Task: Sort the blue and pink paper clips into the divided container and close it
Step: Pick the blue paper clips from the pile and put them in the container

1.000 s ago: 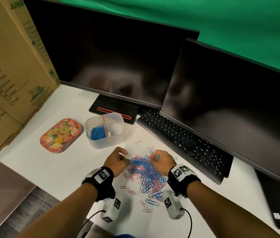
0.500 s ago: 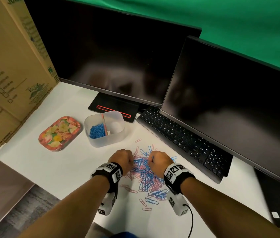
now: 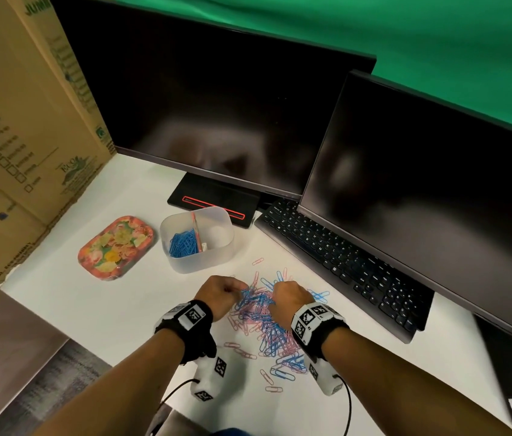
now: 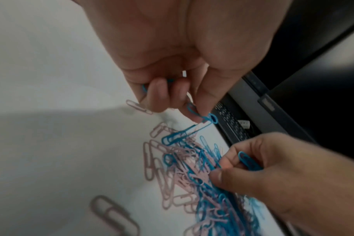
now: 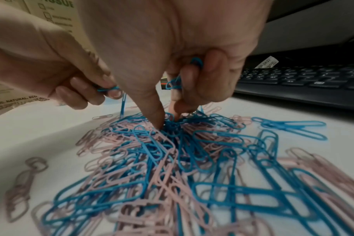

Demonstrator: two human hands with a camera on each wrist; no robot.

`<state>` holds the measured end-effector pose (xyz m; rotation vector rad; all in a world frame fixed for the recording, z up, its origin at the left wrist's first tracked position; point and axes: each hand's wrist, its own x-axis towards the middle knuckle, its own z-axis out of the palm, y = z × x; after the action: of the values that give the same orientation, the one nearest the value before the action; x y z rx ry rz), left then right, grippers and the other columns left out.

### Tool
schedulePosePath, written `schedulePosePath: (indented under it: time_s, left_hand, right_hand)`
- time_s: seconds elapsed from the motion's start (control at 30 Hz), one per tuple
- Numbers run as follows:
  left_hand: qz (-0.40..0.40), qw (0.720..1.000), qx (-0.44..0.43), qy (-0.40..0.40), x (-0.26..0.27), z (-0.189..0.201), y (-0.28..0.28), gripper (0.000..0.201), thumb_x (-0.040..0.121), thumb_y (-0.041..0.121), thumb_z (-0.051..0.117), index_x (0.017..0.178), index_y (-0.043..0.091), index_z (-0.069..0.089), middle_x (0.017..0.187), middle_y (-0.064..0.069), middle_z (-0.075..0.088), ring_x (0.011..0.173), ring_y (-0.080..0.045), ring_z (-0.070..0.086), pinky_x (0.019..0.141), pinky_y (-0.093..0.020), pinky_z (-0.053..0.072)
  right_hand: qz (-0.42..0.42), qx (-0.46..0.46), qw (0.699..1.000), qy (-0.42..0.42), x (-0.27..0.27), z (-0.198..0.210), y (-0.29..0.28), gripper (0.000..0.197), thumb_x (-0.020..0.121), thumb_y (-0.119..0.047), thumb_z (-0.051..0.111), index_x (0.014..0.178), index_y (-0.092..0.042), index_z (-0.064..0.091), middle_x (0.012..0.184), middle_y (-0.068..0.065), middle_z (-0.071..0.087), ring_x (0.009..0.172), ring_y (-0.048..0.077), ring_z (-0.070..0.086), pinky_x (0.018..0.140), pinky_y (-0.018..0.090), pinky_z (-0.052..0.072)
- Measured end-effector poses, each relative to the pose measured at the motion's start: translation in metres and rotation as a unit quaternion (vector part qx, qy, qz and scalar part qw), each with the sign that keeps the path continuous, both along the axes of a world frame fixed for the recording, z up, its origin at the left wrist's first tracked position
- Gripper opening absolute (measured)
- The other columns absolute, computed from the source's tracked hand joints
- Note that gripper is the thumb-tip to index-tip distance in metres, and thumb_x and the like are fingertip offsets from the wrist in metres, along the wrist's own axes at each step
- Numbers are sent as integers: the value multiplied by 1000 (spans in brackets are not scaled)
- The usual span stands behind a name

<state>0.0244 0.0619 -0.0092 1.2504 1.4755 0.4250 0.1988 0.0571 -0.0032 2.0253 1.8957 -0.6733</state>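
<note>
Both hands have been drawn closer over the mixed pile (image 3: 264, 322): blue clips (image 4: 189, 131) are pinched by the curled left hand (image 3: 217, 294) and right hand (image 3: 289, 298). Pink sorting remains; the container (image 3: 196, 239) stands beyond, open.

Mixed blue-and-pink paper clips (image 3: 265, 322) heaped near open divided container (image 3: 196, 239), blue inside.

Two dark monitors (image 3: 217, 114) stand behind a black keyboard (image 3: 342, 259); cardboard boxes (image 3: 12, 121) rise at left, a green backdrop (image 3: 405, 33) perhaps of cloth.
</note>
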Motion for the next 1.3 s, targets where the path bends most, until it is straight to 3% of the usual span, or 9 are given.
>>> schedulePosePath:
  time_s: [0.1, 0.2, 0.33, 0.47, 0.63, 0.87, 1.03, 1.2, 1.3]
  left_hand:
    - [67, 993, -61, -69, -2, 5, 1, 20, 86, 0, 54, 89, 11, 70, 66, 1, 54, 55, -12, 42, 51, -21, 33]
    - [161, 965, -120, -166, -7, 5, 1, 24, 83, -6, 46, 78, 8, 64, 64, -5, 42, 51, -14, 33, 49, -20, 23]
    - [222, 942, -125, -218, -13, 10, -2, 25, 86, -1, 40, 74, 10, 60, 68, -6, 43, 56, -16, 36, 50, -24, 24]
    - [252, 929, -113, -245, -16, 15, -2, 24, 88, 3, 39, 76, 11, 58, 74, -8, 57, 66, -19, 48, 55, -27, 29]
    - [301, 869, -135, -368, -16, 43, -2, 21, 92, 7, 33, 78, 12, 50, 66, -10, 57, 65, -27, 58, 59, -31, 39]
    - [365, 880, -53, -298, -53, 70, 36, 24, 93, 5, 35, 84, 12, 57, 64, -4, 46, 45, -14, 44, 43, -20, 36]
    - [374, 886, -90, -260, -84, 75, 69, 17, 94, 6, 43, 79, 8, 51, 68, -9, 48, 46, -17, 48, 47, -26, 46]
    - [369, 895, -110, -224, -101, 78, 81, 12, 91, 6, 44, 83, 4, 52, 72, -13, 47, 61, -24, 45, 64, -34, 47]
    - [356, 907, -104, -200, -101, 76, 86, 9, 91, 10, 48, 92, 4, 54, 74, -13, 49, 67, -26, 49, 68, -34, 48]
  right_hand:
    - [-8, -10, 1000, 4, 0, 1, 2, 19, 91, -20, 55, 105, -10, 61, 111, 12, 65, 97, 32, 64, 74, 30, 48]
    - [-20, -14, 999, 31, 5, 4, 0, 14, 92, -22, 52, 96, -11, 60, 98, 9, 64, 87, 30, 62, 70, 27, 46]
    - [-74, -18, 974, 214, 24, 2, -2, 29, 93, -27, 51, 68, -15, 44, 65, 2, 42, 58, 18, 38, 54, 27, 32]
    - [-194, -101, 874, 435, 26, 23, -2, 26, 97, -16, 49, 72, -12, 52, 52, -9, 49, 37, 5, 30, 39, 18, 23]
    - [-242, -116, 795, 544, -2, 44, 13, 18, 96, -8, 49, 78, -8, 53, 75, 9, 57, 44, 9, 32, 35, 15, 19]
    - [-146, -95, 866, 468, -81, 65, 64, 17, 94, -4, 44, 84, -3, 57, 68, 9, 56, 45, 16, 46, 35, 18, 35]
    - [-179, -109, 869, 449, -132, 77, 94, 26, 95, 3, 39, 71, -4, 47, 63, 14, 49, 50, 23, 47, 33, 18, 41]
    - [-115, -49, 916, 381, -151, 73, 117, 10, 88, -9, 51, 89, -12, 60, 85, 11, 64, 68, 22, 62, 66, 34, 59]
    - [-111, -29, 924, 364, -151, 72, 122, 27, 87, -11, 50, 110, -9, 65, 93, 8, 59, 78, 20, 58, 67, 31, 53]
